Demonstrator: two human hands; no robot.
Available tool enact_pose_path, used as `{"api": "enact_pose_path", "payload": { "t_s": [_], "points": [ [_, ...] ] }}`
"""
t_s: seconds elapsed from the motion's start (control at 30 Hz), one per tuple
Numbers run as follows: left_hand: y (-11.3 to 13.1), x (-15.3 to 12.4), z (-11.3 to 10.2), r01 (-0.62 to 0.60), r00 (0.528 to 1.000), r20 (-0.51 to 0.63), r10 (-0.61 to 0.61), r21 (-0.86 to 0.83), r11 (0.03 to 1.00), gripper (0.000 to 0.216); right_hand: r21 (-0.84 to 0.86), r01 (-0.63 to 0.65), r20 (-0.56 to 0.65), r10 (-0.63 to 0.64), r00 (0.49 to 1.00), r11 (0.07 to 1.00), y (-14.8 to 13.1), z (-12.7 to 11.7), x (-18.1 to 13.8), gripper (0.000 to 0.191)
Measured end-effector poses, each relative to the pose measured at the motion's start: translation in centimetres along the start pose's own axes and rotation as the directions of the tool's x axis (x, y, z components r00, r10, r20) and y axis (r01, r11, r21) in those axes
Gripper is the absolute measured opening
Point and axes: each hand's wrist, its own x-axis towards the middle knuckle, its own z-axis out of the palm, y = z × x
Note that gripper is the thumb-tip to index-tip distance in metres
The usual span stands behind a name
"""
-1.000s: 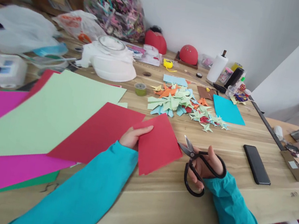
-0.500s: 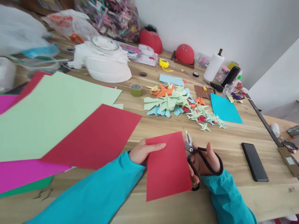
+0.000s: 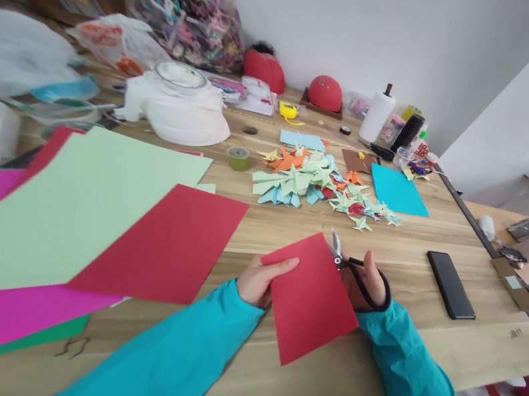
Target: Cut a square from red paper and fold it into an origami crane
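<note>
Head view: the left hand [image 3: 258, 279] pinches a red paper piece [image 3: 313, 301] by its left edge, thumb flat on top and the fingers mostly hidden beneath. The paper slants above the wooden table [image 3: 253, 385], one corner pointing toward the person. Against its right edge, the right hand [image 3: 365, 286] is closed on the black-handled scissors [image 3: 338, 259], thumb up by the upper handle loop; the paper hides the lower handle and most of the fingers. One blade shows past the paper's far right edge, angled away from the person; how far the blades are spread I cannot tell. Both arms wear teal sleeves [image 3: 178, 352].

Left of the hands lies a larger red sheet [image 3: 166, 242], overlapping a pale green sheet [image 3: 80, 208], with magenta paper [image 3: 11, 318] and a dark green sheet [image 3: 38, 336] underneath. Beyond the hands spreads a pile of folded paper shapes [image 3: 298, 177] in pale green, orange, blue and red. A bright blue sheet [image 3: 400, 191] lies just right of it, and a black phone [image 3: 451, 285] rests to the right of the scissors. Farther back stand a white roll [image 3: 377, 117] and a stuffed clear bag [image 3: 184, 9] near the wall.
</note>
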Motion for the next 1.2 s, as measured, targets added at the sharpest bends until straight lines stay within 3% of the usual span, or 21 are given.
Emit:
{"api": "enact_pose_path", "payload": {
  "t_s": [0.57, 1.0, 1.2],
  "points": [
    [0.3, -0.1, -0.1, -0.018, 1.000, -0.013, 0.018, 0.014, 1.000, 0.027, 0.025, -0.056, -0.041, 0.057, 0.998, 0.998, -0.3, -0.3, 0.0, 0.089],
    [-0.1, 0.0, -0.5, 0.022, 0.999, 0.022, -0.023, 0.063, 0.998, 0.029, 0.084, -0.070, 0.076, 0.064, 0.995, 0.994, 0.0, -0.9, 0.3, 0.087],
    [0.0, 0.0, -0.3, 0.018, 1.000, 0.015, -0.018, 0.057, 0.998, 0.031, 0.124, -0.007, 0.113, -0.007, 0.994, 0.992, 0.1, -1.1, 0.3, 0.083]
  ]
}}
